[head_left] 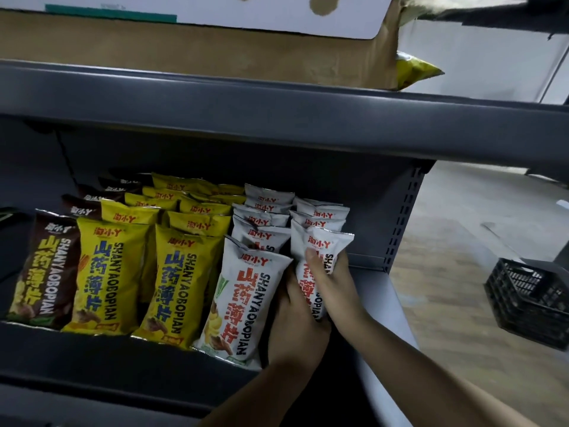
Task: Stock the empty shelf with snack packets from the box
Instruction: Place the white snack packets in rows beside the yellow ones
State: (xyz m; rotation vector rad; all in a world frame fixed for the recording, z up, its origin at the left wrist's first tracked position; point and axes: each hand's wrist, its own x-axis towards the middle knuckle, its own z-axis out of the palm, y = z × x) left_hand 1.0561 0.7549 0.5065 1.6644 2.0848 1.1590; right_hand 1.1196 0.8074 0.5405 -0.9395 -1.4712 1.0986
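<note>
On the grey shelf [372, 263] stand rows of snack packets: brown ones [46, 266] at the left, two yellow rows [110, 272], then white rows. My right hand [334, 282] grips the front white packet [331, 241] of the rightmost row, thumb on its face. My left hand [297, 322] holds the same packet from the left and lies against the neighbouring front white packet [246, 297]. The cardboard box [191, 47] sits on the shelf above, with a yellow packet [415, 69] poking out at its right end.
A black plastic crate [529, 297] stands on the floor to the right. The upper shelf's front edge [277, 115] overhangs the packets. The perforated upright [403, 217] closes the shelf at the right.
</note>
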